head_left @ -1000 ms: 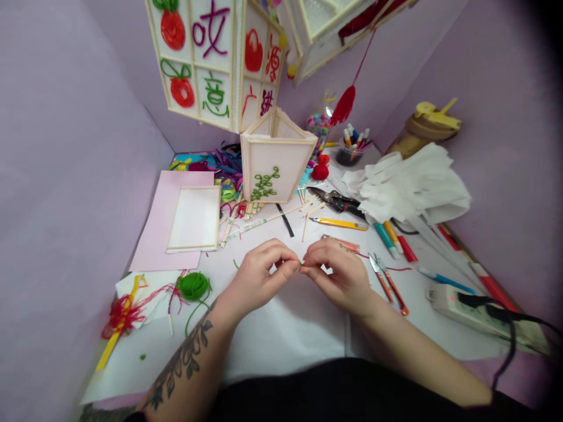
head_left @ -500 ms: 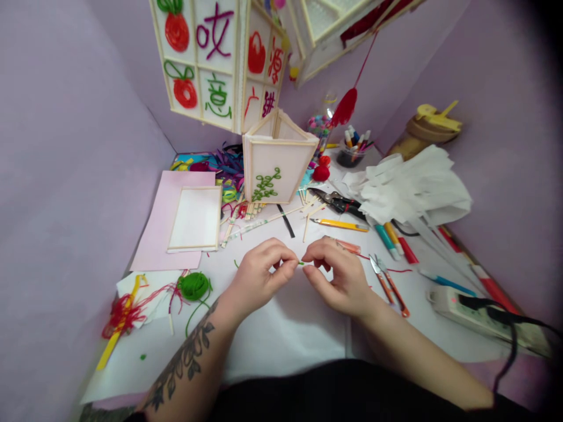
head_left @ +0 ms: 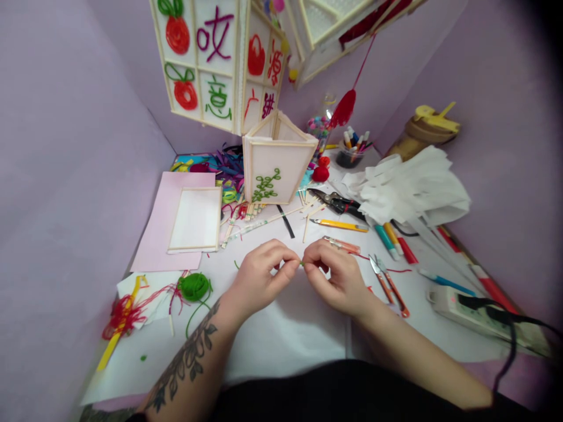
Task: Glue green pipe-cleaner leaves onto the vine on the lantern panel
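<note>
My left hand (head_left: 269, 272) pinches a short bit of green yarn (head_left: 302, 264) between thumb and forefinger. From the other side, the fingertips of my right hand (head_left: 335, 275) are closed on the same yarn. Both hands meet over the white tabletop in front of me, and most of the yarn is hidden by the fingers. Beyond them stands a three-sided paper lantern frame (head_left: 281, 170) with a green yarn vine on its front panel. A ball of green yarn (head_left: 193, 286) lies left of my left forearm, its loose tail trailing down.
Snips (head_left: 389, 286) lie right of my right hand, near a glue-stick-like orange tube (head_left: 342, 244). A yellow craft knife (head_left: 339, 225) and black pliers (head_left: 336, 202) are farther back. A framed white panel (head_left: 196, 220) rests at left on pink card. A power strip (head_left: 484, 316) sits right. Decorated lanterns (head_left: 215, 64) hang above.
My right hand has moved slightly left, and its open fingertips have closed on the green yarn. My left hand keeps its pinch, nearly still.
</note>
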The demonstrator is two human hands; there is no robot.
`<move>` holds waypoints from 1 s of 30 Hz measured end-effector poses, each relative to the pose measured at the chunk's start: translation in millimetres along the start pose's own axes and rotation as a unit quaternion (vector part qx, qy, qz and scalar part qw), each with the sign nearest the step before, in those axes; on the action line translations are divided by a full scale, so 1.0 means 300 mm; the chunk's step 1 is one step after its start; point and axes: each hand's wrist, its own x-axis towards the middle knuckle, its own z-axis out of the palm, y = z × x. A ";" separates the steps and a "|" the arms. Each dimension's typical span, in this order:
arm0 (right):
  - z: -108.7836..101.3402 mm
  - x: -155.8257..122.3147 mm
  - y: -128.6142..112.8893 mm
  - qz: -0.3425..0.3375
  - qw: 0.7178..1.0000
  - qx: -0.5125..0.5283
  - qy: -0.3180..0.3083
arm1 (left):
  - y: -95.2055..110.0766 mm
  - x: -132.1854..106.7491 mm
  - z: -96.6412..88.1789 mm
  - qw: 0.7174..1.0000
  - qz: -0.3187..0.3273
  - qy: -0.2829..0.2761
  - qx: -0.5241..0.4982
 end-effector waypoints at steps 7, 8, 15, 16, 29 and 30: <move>0.001 -0.004 0.005 0.011 1.000 0.006 0.007 | -0.003 -0.002 0.001 1.000 0.008 0.012 0.003; 0.001 -0.004 0.006 0.011 1.000 0.008 0.008 | -0.004 -0.002 0.002 1.000 0.012 0.013 0.004; 0.003 -0.004 0.003 0.014 1.000 0.002 0.004 | -0.002 -0.001 0.006 1.000 0.007 0.014 0.010; 0.003 -0.004 0.001 0.014 1.000 0.001 0.004 | -0.001 0.000 0.005 1.000 0.001 0.012 0.008; -0.033 -0.010 -0.042 0.041 0.998 -0.050 0.008 | -0.015 0.003 0.001 0.996 -0.072 0.020 -0.042; -0.056 -0.010 -0.063 0.049 0.997 -0.064 0.002 | -0.014 0.005 -0.002 0.996 -0.073 0.023 -0.044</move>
